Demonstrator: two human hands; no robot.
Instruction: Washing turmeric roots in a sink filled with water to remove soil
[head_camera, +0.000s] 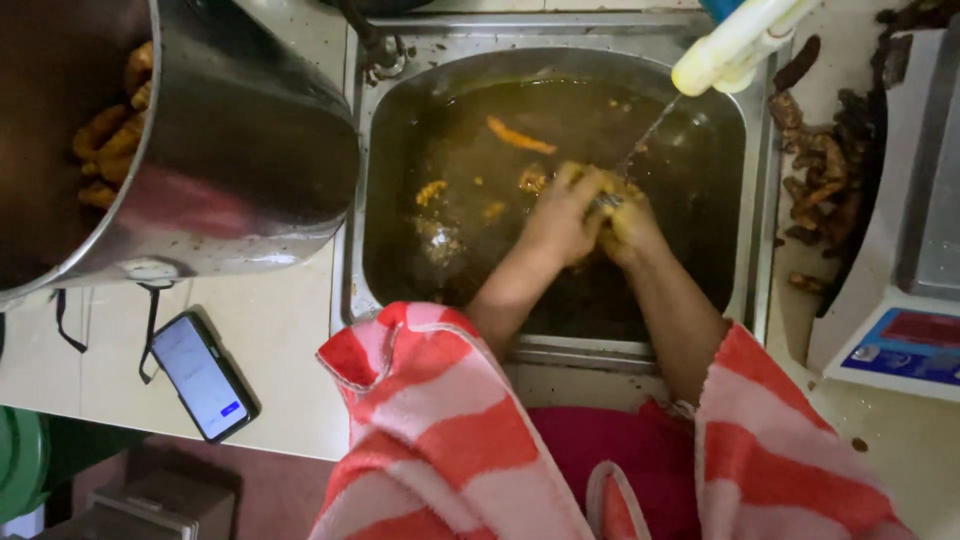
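My left hand and my right hand are pressed together over a steel sink filled with murky brown water. Both hands clasp a yellow-orange root piece, rubbing it under a thin stream of water from a pale yellow tap above. More orange root pieces float in the water to the left of my hands. My red and white striped sleeves fill the bottom of the view.
A big steel pot with orange roots inside stands on the counter at left. A phone with a lit screen lies below it. Dark peelings pile up right of the sink, beside a white scale.
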